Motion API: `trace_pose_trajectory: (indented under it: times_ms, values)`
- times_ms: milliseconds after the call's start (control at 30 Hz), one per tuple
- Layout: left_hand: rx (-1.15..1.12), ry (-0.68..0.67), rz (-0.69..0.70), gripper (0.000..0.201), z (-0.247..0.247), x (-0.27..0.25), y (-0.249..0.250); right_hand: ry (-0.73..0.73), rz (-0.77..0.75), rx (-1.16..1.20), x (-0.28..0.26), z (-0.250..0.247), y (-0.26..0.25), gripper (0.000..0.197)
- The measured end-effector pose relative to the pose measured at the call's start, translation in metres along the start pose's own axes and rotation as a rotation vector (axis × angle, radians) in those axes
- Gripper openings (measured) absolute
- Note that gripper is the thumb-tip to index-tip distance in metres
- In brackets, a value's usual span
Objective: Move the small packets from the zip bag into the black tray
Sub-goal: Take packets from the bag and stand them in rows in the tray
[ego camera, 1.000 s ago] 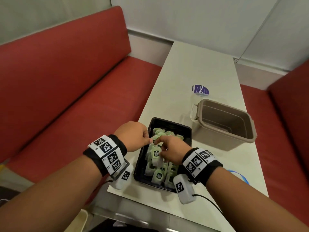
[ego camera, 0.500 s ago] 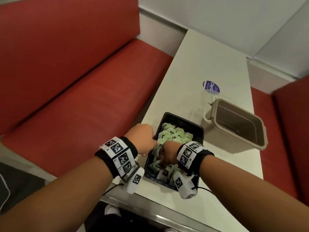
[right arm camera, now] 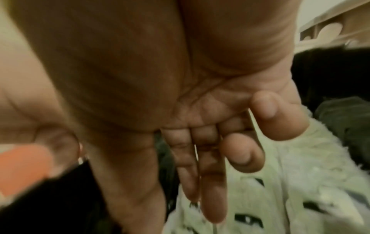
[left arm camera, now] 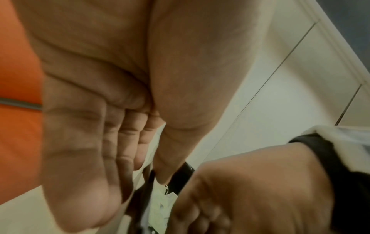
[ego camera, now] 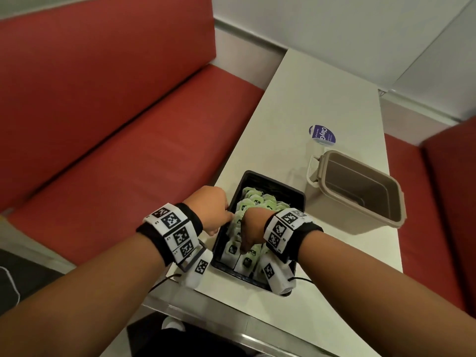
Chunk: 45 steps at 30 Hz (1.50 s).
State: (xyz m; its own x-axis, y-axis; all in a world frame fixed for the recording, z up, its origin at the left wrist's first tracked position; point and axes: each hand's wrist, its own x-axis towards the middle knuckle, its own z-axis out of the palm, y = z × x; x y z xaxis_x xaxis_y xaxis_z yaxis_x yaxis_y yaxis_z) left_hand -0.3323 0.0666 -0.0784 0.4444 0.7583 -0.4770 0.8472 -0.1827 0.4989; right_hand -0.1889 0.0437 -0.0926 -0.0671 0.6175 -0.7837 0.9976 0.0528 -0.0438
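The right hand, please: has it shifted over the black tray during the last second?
Yes. The right hand has dropped from above the packets toward the near end of the black tray.

tray (ego camera: 296, 195): black
packets (ego camera: 253, 200): pale green and white, each with a small black label patch
bin (ego camera: 360, 191): beige-tan all over, with a paler latch on its side
round sticker (ego camera: 322, 135): deep blue with white lettering
table (ego camera: 322, 99): off-white, cream
bench seats (ego camera: 103, 112): red
wall (ego camera: 334, 21): white-grey panels
wrist bands (ego camera: 175, 231): black straps carrying white tiles with black square-code patterns
wrist cameras (ego camera: 199, 270): white housings, each with a black-and-white code tag
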Motion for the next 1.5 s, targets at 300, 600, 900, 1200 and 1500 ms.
trace_pose_trajectory:
  times_ms: [300,600,900,1200,1500]
  values:
    - [0.194,0.278,0.139,0.036,-0.006,-0.031,0.087,0.594,-0.042,0.62,-0.109,0.026,0.128,0.014]
    - [0.155,0.087,0.314,0.023,0.142,-0.001,0.217,0.519,0.181,0.611,-0.131,0.146,0.236,0.014]
    - [0.082,0.108,0.004,0.04,0.237,0.05,0.229,0.453,0.14,0.636,-0.091,0.21,0.254,0.059]
    - [-0.401,0.117,0.043,0.021,0.25,0.053,0.212,0.51,0.031,0.567,-0.086,0.218,0.269,0.027]
    - [-0.036,0.287,0.049,0.012,0.244,0.048,0.217,0.654,-0.056,0.725,-0.105,0.213,0.289,0.024]
